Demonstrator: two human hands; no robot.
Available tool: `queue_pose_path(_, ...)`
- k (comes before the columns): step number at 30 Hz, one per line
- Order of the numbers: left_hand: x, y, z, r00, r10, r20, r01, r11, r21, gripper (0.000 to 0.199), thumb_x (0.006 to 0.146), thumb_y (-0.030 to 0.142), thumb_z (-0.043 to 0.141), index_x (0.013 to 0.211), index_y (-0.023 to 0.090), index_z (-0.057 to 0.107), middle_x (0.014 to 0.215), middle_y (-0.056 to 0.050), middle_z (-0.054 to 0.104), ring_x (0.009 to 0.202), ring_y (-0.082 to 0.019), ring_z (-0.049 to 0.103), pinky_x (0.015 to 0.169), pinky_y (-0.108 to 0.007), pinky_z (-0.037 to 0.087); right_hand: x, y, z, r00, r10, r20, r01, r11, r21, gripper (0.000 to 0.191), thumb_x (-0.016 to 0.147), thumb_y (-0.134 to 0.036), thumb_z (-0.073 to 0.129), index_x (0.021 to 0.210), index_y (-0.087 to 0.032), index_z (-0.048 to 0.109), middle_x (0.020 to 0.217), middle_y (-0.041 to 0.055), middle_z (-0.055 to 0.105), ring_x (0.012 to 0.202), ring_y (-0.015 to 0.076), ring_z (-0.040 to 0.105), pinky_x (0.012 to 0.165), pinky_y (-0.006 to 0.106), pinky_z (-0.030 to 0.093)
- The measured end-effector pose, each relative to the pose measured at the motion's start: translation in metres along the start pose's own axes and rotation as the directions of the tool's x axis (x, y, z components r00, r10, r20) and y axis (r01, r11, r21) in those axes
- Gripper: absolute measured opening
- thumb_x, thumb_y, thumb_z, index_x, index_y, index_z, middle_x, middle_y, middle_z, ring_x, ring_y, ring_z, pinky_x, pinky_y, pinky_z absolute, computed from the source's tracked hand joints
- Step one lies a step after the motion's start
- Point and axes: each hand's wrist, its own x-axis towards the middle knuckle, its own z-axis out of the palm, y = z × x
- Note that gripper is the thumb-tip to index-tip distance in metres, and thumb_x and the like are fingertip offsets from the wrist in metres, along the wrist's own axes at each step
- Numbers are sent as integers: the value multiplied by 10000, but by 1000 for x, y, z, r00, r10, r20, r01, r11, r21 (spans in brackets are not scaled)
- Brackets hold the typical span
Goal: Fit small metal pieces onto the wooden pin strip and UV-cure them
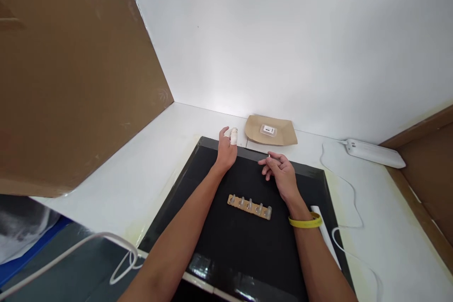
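Note:
My left hand (pixel 227 150) is raised over the back edge of a black mat (pixel 247 250). Its visible fingers stand apart, and a white wrapping (pixel 233 138) appears to cover one of them; the rest of the fingers are partly hidden. My right hand (pixel 280 170), over the mat's back right part, pinches a small white piece (pixel 269 155) between thumb and finger, too small to name. Below and between both hands, a tan strip (pixel 245 205) lies at a slant on the mat, bearing a row of several short, greyish, see-through upright pegs.
Behind the mat, a brown paper tray (pixel 290 138) holds a small clear box (pixel 268 130) with a label. A white power strip (pixel 375 153) and its cable (pixel 348 181) lie right. Cardboard (pixel 81 75) stands left; a white bar (pixel 327 236) lies beside my right forearm.

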Motion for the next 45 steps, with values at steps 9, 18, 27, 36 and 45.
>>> queue_pose_path(9,-5,-4,-6,999,-15,-30,13,996,-83,464,1084,584,380,1094,190,624,1408,-172,598,1105,-227,687,1047,-425,558,1,0,-2,999,25,26,-24,999,-41,563,773,-602,831,1069,-230,529,842,41,798,550,125,555,462,263,456)
queue_pose_path(18,-9,3,-5,998,-65,1,64,976,-208,663,1077,682,250,1403,153,484,1420,-229,595,940,-217,747,659,-336,616,4,3,-3,999,9,48,-7,998,-56,593,757,-650,828,1025,-253,479,801,23,788,545,132,570,441,255,439)
queue_pose_path(27,-13,2,-9,998,-54,38,59,984,-168,656,1052,720,374,1368,196,607,1286,-156,713,803,-189,707,818,-390,606,6,5,-6,997,14,71,-10,998,-56,583,775,-638,818,1032,-263,451,831,19,791,566,132,586,455,255,457)
queue_pose_path(36,-10,1,-8,996,-64,62,73,984,-160,747,1057,747,295,1441,167,566,1064,-130,749,809,-199,691,824,-371,585,5,3,-7,998,16,65,-15,1000,-7,563,768,-591,839,1026,-262,462,832,13,787,601,136,600,454,246,465)
queue_pose_path(45,-18,10,-30,979,-6,204,38,987,-157,858,1021,814,236,1502,172,539,557,32,491,508,-168,491,598,-345,464,3,1,-12,999,19,44,-22,997,71,562,744,-532,879,1012,-268,462,868,9,790,634,135,621,471,237,475)
